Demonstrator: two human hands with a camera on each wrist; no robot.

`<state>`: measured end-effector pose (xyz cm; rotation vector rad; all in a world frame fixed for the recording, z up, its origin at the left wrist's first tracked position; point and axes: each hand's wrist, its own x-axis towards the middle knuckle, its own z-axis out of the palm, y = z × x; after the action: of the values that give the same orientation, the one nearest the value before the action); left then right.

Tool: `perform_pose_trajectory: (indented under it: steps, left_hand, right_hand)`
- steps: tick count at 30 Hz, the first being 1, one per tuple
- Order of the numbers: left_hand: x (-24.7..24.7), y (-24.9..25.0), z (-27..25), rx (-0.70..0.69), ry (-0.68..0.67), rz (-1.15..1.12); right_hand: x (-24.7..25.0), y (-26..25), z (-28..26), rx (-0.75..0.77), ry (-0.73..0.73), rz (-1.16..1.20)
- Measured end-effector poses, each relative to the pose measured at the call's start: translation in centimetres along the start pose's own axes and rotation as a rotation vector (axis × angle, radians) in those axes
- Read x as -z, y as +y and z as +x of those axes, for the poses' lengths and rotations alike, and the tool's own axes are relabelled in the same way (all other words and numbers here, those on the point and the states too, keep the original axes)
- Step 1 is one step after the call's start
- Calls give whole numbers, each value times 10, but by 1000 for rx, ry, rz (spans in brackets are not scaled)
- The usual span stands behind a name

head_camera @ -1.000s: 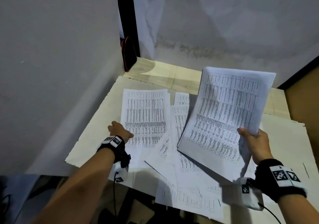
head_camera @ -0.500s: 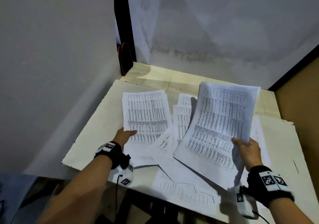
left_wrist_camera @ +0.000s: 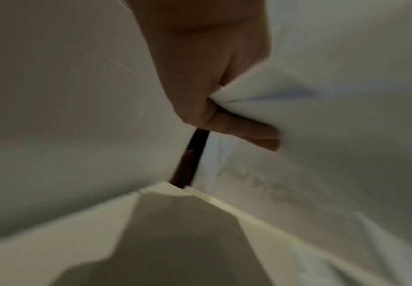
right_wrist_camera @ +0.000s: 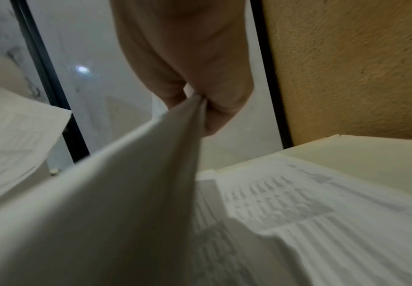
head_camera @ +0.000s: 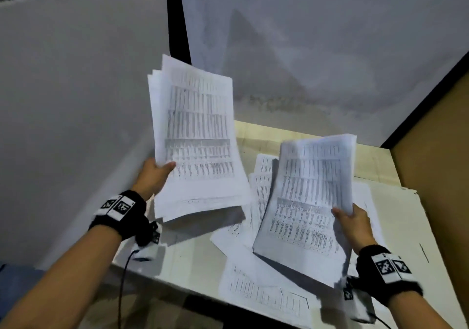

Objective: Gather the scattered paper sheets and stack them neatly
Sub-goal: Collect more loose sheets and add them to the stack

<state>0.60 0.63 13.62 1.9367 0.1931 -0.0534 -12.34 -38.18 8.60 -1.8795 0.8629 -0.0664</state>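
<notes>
A pale desk (head_camera: 193, 260) stands in a corner formed by grey walls (head_camera: 317, 49), with a tan panel (head_camera: 436, 138) along its right side. The left hand (head_camera: 152, 176) pinches a bundle of printed sheets (head_camera: 200, 151) at the bundle's lower left edge: the thumb lies on the printed face, and the fingers (left_wrist_camera: 246, 133) curl against the blank underside, as the left wrist view shows. This bundle is raised off the desk, above its left edge, and rises steeply toward the wall corner; its sheets are fanned unevenly at the top. The right hand (head_camera: 355, 224) grips a second bundle (head_camera: 309, 202) by its right edge, thumb on the printed face and fingers (right_wrist_camera: 224, 100) clenched beneath, the paper edge caught between them in the right wrist view. This bundle tilts above the middle of the desk, its lower corner toward the front edge. Loose sheets (head_camera: 266, 293) lie flat on the desk under and around the second bundle, overlapping one another; the nearest ones reach the front edge. Both wrists wear black bands (head_camera: 119, 212) bearing square printed markers.
</notes>
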Motion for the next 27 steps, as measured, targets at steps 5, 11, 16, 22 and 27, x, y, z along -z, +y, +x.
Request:
perform_pose_trajectory:
  steps: [5, 11, 16, 22, 27]
  left_hand:
    - [-61, 7, -33, 164, -320, -333]
    - [-109, 25, -49, 33, -546, -303]
    - [-126, 22, -55, -76, -401, -270]
    - [-140, 27, -74, -255, -232, -286]
    - [-148, 31, -83, -250, -219, -332]
  right_hand:
    - [-5, -36, -8, 65, -154, 199]
    - [2, -65, -20, 118, -263, 382]
    - [2, -61, -22, 222, -206, 517]
    - [-7, -55, -23, 325, -157, 384]
    - [-16, -44, -28, 271, -150, 391]
